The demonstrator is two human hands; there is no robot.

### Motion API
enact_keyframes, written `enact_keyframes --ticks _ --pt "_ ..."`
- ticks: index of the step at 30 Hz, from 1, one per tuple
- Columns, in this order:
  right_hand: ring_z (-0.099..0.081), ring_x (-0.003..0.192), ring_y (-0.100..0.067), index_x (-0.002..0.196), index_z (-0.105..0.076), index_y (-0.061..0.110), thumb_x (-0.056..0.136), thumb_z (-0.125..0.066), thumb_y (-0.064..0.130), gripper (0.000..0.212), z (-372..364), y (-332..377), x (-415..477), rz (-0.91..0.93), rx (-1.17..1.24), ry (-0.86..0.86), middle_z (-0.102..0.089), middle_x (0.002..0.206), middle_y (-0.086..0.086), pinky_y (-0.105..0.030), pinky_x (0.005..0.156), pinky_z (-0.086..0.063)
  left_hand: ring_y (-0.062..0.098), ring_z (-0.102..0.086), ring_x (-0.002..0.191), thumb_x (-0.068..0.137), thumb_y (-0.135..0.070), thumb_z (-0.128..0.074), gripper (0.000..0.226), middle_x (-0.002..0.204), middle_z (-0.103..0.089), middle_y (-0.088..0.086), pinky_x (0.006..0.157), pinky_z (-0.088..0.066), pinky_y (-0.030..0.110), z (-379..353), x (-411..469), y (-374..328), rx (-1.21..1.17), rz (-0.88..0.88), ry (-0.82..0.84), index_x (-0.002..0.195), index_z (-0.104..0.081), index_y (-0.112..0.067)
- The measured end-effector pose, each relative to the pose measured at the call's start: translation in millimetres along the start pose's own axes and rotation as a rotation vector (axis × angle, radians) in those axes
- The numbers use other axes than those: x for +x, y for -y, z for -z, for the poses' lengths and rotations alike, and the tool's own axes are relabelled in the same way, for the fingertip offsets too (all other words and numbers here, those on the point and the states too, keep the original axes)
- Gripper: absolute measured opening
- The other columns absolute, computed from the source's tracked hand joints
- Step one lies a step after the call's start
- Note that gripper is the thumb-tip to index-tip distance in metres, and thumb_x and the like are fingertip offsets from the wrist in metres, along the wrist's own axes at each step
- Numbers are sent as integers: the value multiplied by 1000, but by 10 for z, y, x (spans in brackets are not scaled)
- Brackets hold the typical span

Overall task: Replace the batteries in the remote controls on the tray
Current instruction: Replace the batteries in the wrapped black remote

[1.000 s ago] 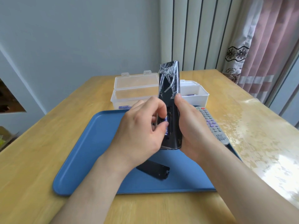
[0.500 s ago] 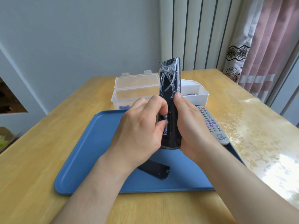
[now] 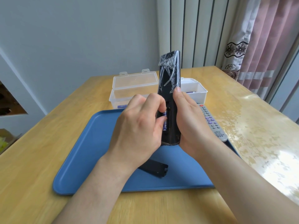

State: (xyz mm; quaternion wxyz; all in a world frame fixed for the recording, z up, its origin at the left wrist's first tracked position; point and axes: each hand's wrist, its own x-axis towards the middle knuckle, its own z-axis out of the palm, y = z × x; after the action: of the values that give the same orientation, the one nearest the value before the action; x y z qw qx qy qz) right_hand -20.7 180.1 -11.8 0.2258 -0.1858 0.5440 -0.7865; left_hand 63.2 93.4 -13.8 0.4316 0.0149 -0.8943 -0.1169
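Black remote (image 3: 169,88) held near upright between the two hands, raised above the blue tray (image 3: 84,151), back face toward the wearer, top end wrapped in crinkled clear film. Battery bay open. One purple battery (image 3: 165,121) sits in the bay's left channel; the channel beside it looks dark and empty, though shadow makes that uncertain.

Step in hand, as I judge it: working a cell at the bay. Whether it is going in or coming out cannot be read from this moment. If seating, the next move calls for pressing the cell flat against its spring contact with polarity matched; if pulling, a fingertip under one end to lever it free.

Right hand (image 3: 192,126) wraps the remote's right edge, palm along the body, thumb up along the edge, firmly clasped on it. Left hand (image 3: 137,126) is curled in from the left, thumb and forefinger tips pinched on the battery. Both forearms angle up from below, wrists converging on the remote.

Below the left wrist, on the tray: the detached black battery cover (image 3: 155,169). Just right of the right hand, a grey remote (image 3: 212,122) lying at the tray's edge. Beyond the hands, two clear plastic boxes (image 3: 134,88) stand open on the wooden table (image 3: 242,110); contents mostly hidden.
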Motion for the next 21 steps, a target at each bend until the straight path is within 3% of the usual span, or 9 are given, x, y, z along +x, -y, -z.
enact_keyframes --ticks 6,10,15,18,21 --pt "-57 57 -14 104 -55 7 104 -38 40 38 2 -39 26 9 1 4 -56 74 -4 -27 55 -47 20 -55 79 74 -10 -68 19 80 -61 -1 64 -45 37 -5 13 -8 39 -3 -10 90 -57 -11" --pt "-57 49 -12 108 -54 5 105 -37 39 38 -5 -36 10 -2 30 26 -57 66 -1 -24 48 -47 20 -55 81 75 -15 -65 18 80 -61 -2 61 -49 40 -4 6 -10 55 3 11 91 -56 -13" --pt "-56 48 -11 100 -53 7 104 -39 39 36 -12 -51 5 13 -32 -5 -53 66 0 -27 52 -49 18 -52 79 76 -18 -64 19 80 -58 -4 62 -48 38 -10 6 -6 31 27 52 91 -53 -15" --pt "-56 60 -14 90 -51 12 103 -39 40 33 -32 -75 13 32 -104 -27 -52 71 -2 -34 63 -47 11 -44 75 78 -13 -65 20 79 -54 -6 63 -41 27 -30 14 9 -3 43 70 90 -50 -15" --pt "-53 74 -18 93 -54 11 103 -39 41 35 -36 -114 35 50 -156 -34 -51 82 -7 -36 68 -47 3 -40 69 79 -7 -65 21 78 -52 -8 63 -32 13 -51 28 32 -39 63 69 89 -48 -15"
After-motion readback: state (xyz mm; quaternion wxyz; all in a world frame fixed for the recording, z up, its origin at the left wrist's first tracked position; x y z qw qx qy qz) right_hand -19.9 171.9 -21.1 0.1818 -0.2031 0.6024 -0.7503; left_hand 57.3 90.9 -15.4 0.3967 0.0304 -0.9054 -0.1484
